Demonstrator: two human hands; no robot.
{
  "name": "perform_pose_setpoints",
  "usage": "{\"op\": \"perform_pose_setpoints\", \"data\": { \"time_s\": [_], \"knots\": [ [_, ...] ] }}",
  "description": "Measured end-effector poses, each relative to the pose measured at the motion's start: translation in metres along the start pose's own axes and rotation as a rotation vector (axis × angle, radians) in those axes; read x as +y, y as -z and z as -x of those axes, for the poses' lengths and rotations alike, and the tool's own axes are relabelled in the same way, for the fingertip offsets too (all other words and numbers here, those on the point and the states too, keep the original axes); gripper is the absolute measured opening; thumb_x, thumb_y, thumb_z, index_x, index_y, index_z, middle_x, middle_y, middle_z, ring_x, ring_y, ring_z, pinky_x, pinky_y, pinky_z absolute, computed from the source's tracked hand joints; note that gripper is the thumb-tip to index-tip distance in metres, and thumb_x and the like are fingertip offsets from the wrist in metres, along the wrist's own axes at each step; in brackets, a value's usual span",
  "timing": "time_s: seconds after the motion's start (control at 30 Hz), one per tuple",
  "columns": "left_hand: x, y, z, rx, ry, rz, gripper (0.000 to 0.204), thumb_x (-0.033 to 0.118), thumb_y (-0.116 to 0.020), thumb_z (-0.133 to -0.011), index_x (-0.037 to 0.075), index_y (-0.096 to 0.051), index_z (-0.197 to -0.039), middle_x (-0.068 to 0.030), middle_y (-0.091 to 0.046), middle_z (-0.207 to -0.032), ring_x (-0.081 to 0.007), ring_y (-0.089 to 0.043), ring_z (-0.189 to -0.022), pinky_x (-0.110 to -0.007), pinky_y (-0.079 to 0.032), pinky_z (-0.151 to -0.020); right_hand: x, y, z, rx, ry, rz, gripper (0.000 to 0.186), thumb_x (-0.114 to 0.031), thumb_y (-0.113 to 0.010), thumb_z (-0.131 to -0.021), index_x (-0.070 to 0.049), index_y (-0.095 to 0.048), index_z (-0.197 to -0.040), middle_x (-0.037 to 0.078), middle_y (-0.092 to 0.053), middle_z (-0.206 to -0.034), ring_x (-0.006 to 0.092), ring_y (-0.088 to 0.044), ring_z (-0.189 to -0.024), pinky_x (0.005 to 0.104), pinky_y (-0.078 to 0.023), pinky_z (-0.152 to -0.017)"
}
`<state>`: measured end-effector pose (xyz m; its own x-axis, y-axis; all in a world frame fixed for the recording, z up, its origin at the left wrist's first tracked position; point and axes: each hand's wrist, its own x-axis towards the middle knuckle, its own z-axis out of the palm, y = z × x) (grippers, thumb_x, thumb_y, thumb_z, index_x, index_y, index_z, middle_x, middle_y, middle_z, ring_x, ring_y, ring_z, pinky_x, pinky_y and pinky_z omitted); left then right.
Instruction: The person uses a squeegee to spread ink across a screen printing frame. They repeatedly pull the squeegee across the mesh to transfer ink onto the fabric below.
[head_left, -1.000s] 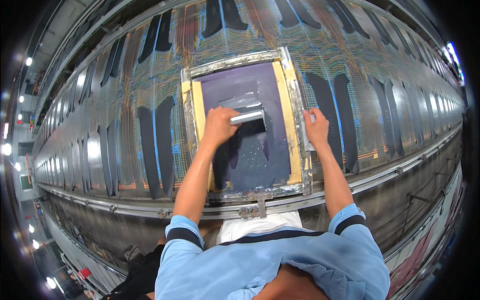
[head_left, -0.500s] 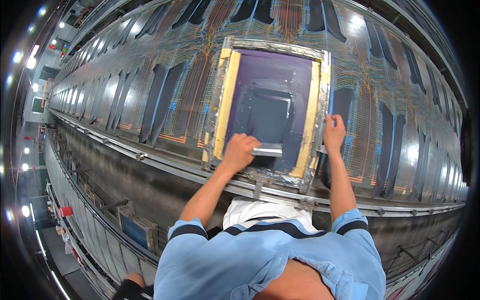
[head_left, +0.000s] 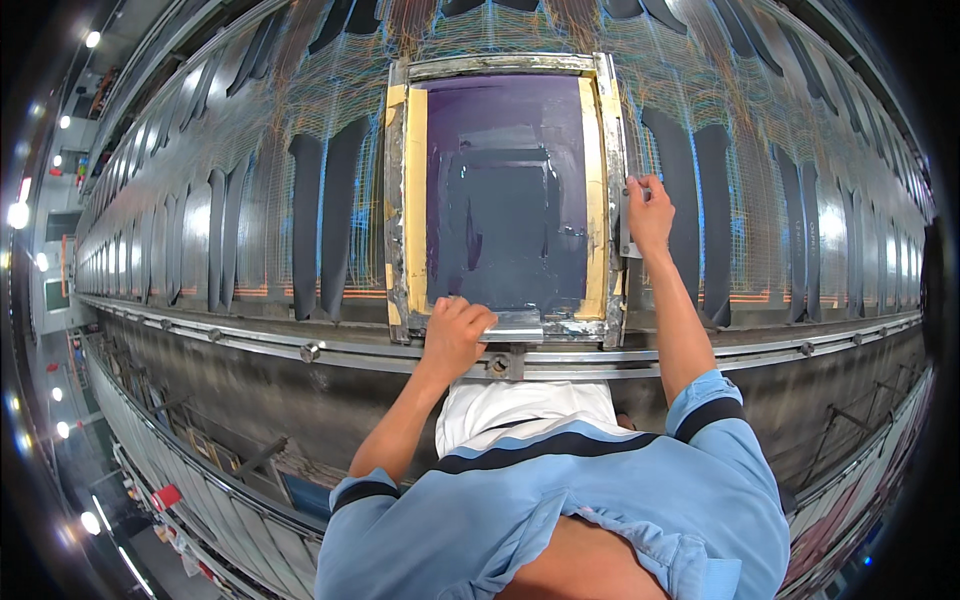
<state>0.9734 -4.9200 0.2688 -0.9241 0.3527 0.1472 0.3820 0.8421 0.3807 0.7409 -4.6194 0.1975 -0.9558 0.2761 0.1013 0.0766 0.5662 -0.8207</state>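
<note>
A metal-framed printing screen [head_left: 401, 190] with yellow tape borders and a dark purple mesh lies flat on the long table in front of me. My left hand [head_left: 455, 333] grips a squeegee [head_left: 512, 327] by its metal handle at the screen's near edge. My right hand [head_left: 648, 211] holds the right side of the screen frame about midway along. Dark grey ink covers the middle of the mesh.
The long printing table [head_left: 800, 250] runs left to right, lined with dark cut fabric pieces [head_left: 320, 215] on both sides of the screen. A metal rail [head_left: 250, 340] with bolts runs along its near edge. An aisle and lower shelves [head_left: 170, 470] lie at the lower left.
My left hand has drawn the squeegee from the middle of the mesh down to the screen's near edge. My right hand has stayed on the right frame side.
</note>
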Motion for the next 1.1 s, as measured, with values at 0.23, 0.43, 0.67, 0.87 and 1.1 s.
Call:
{"op": "perform_pose_setpoints", "data": {
  "time_s": [0.23,0.43,0.67,0.87,1.1],
  "knots": [
    [-0.039,0.001,-0.064,0.072,-0.077,-0.051,0.04,0.002,-0.079,-0.06,0.013,-0.074,-0.098,0.0016,-0.072,-0.102,-0.0221,-0.058,-0.086,-0.039,-0.04,-0.081,0.004,-0.003,0.001,-0.037,0.004,0.053,0.026,-0.032,-0.069,-0.097,-0.006,-0.065,-0.094,0.017,-0.064,-0.071,0.0324,-0.06,-0.062,0.0438,-0.048,-0.064],
    [-0.063,0.021,-0.129,0.054,-0.036,-0.012,0.027,0.007,-0.083,-0.066,0.014,-0.076,-0.092,0.0031,-0.072,-0.094,-0.0207,-0.059,-0.081,-0.037,-0.039,-0.079,0.0,-0.007,-0.001,-0.056,-0.023,0.055,0.025,-0.029,-0.067,-0.098,-0.005,-0.063,-0.094,0.021,-0.064,-0.073,0.036,-0.059,-0.062,0.0445,-0.046,-0.062],
    [-0.1,0.015,-0.169,0.044,0.048,0.013,0.016,0.016,-0.084,-0.072,0.014,-0.076,-0.086,-0.0008,-0.073,-0.083,-0.0232,-0.062,-0.078,-0.039,-0.04,-0.078,-0.019,0.001,-0.007,-0.116,0.144,0.369,0.023,-0.028,-0.07,-0.096,-0.006,-0.07,-0.104,0.02,-0.07,-0.093,0.0364,-0.066,-0.087,0.049,-0.048,-0.078],
    [-0.13,0.022,-0.221,-0.054,0.045,-0.078,0.018,0.026,-0.086,-0.073,0.014,-0.076,-0.082,-0.0036,-0.073,-0.081,-0.0261,-0.064,-0.078,-0.04,-0.04,-0.076,-0.116,-0.038,-0.043,-0.63,0.522,-0.092,0.036,-0.035,-0.08,-0.086,-0.007,-0.073,-0.107,0.016,-0.073,-0.103,0.0364,-0.066,-0.104,0.0476,-0.048,-0.095],
    [-0.134,0.01,-0.223,-0.014,0.055,-0.022,0.012,0.02,-0.083,-0.071,0.014,-0.075,-0.078,-0.0055,-0.071,-0.076,-0.0294,-0.064,-0.077,-0.042,-0.042,-0.075,-0.117,-0.091,-0.038,-0.793,0.709,0.429,0.026,-0.017,-0.081,-0.075,-0.007,-0.068,-0.095,0.014,-0.07,-0.091,0.0337,-0.065,-0.097,0.0447,-0.048,-0.09]
  ]
}}
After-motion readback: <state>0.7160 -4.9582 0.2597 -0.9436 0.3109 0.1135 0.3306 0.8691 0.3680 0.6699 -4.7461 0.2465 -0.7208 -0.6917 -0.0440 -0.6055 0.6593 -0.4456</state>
